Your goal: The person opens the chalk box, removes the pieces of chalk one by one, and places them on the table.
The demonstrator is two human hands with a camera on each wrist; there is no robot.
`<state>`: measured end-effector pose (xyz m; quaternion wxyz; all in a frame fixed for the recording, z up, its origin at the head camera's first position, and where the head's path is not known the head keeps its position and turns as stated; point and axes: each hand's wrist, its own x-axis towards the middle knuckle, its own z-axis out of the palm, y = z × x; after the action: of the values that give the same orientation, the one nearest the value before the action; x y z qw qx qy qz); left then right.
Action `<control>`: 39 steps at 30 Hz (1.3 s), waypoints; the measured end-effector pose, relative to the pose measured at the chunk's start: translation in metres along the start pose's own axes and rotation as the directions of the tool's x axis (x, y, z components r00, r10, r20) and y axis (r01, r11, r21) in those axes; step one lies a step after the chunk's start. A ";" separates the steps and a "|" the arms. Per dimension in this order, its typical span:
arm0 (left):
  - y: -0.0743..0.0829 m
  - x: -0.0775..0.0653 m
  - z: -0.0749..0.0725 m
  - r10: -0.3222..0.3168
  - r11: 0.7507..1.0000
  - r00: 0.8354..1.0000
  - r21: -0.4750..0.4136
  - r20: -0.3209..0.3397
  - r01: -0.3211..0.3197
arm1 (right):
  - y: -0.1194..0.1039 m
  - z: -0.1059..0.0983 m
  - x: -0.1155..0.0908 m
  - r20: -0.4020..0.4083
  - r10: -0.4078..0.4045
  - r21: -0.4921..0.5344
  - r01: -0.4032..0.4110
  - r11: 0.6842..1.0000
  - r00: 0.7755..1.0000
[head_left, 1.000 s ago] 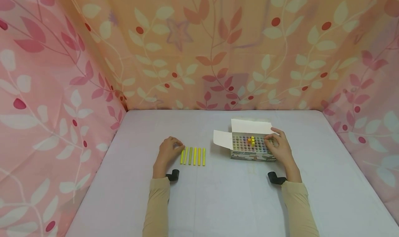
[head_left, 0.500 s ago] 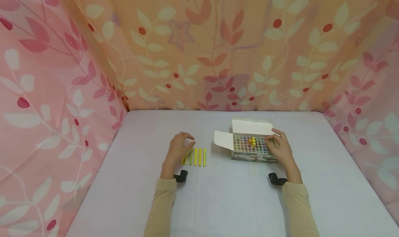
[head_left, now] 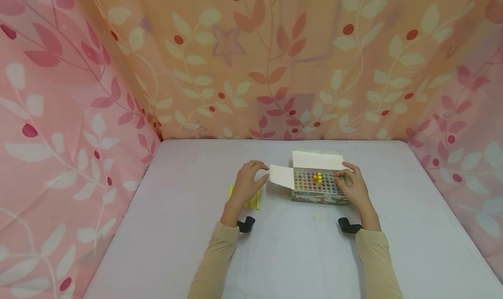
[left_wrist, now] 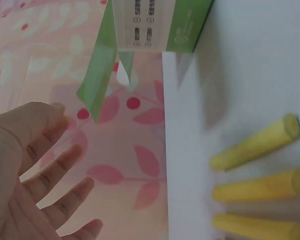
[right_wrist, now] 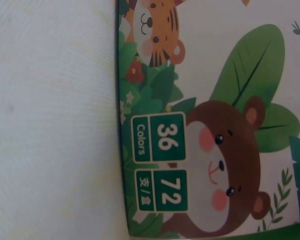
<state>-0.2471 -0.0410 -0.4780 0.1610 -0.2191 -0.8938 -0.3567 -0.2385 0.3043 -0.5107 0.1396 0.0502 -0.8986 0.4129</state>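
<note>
My left hand (head_left: 248, 183) hovers just left of the chalk box's white side flap (head_left: 281, 177), its fingers spread and loosely bent. Nothing is in that hand in the left wrist view, where the box's green-edged end (left_wrist: 154, 25) appears above it. Several yellow and greenish chalk sticks (head_left: 258, 198) lie in a row on the table, partly hidden by the left hand. At the opened chalk box (head_left: 318, 197), my right hand (head_left: 353, 186) grips the right end, fingers bent over its edge. Yellow and orange chalk (head_left: 319, 179) stands above the coloured ends in the box.
The box's white lid (head_left: 317, 159) stands raised at the back. A white-covered table (head_left: 291, 255) carries everything, with floral curtains (head_left: 251, 63) behind it and at both sides. Black wrist cameras (head_left: 246, 225) sit on both wrists. The box front (right_wrist: 214, 125) fills much of the right wrist view.
My left hand has moved right from the left end of the chalk row, over the sticks, to beside the box's side flap, its fingers spreading. The right hand and box have stayed in place.
</note>
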 end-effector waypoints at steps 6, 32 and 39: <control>0.019 0.013 0.011 0.084 0.996 0.996 0.006 0.019 -0.084 | -0.001 -0.001 0.001 -0.002 0.009 -0.016 -0.009 1.000 1.000; 0.063 0.058 0.068 0.167 0.944 0.944 0.229 0.286 -0.237 | 0.002 0.001 -0.002 -0.007 0.001 -0.026 -0.001 1.000 1.000; 0.071 0.068 0.079 0.183 0.932 0.938 0.251 0.293 -0.260 | 0.000 0.002 0.000 0.000 0.017 -0.035 -0.016 0.999 1.000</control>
<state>-0.2795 0.0799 -0.4630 0.1093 -0.3394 -0.9186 -0.1706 -0.2387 0.3033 -0.5119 0.1367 0.0405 -0.9061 0.3983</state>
